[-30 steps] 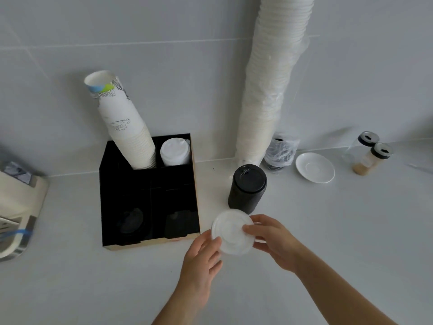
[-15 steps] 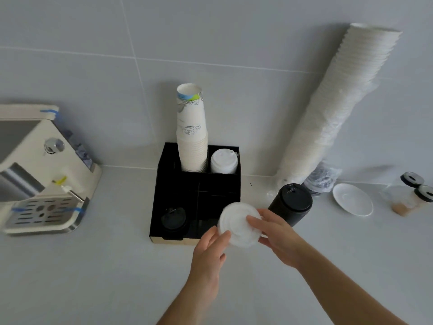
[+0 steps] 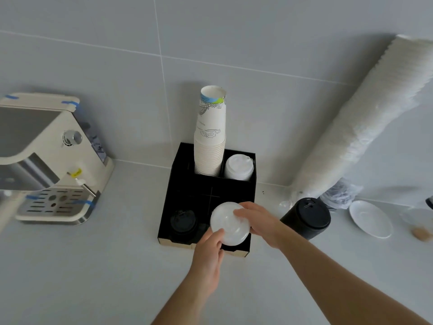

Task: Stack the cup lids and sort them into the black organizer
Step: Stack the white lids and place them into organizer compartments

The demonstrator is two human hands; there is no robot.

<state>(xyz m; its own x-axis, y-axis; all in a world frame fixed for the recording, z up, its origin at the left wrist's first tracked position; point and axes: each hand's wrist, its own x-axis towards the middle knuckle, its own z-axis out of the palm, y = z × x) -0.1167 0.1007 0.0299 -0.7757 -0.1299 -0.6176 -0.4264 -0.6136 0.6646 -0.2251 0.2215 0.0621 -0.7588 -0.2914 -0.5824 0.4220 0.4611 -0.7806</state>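
Observation:
A clear white stack of lids [image 3: 228,224] hangs over the front right compartment of the black organizer [image 3: 178,165]. My left hand [image 3: 209,250] grips its near edge and my right hand [image 3: 259,221] grips its far right edge. Black lids [image 3: 182,222] sit in the front left compartment. A stack of white lids [image 3: 239,167] fills the back right compartment, and paper cups [image 3: 210,134] stand in the back left one. A stack of black lids [image 3: 307,218] stands on the counter to the right of the organizer.
A cream espresso machine [image 3: 46,160] stands at the left. A tall sleeve of white lids [image 3: 365,118] leans on the wall at the right, beside a plastic bag [image 3: 339,195], a white saucer [image 3: 371,219] and a jar [image 3: 421,226].
Both hands carried the clear lids from the counter in front of the black stack up and left, over the organizer's front right compartment. The view swung left and the espresso machine came in.

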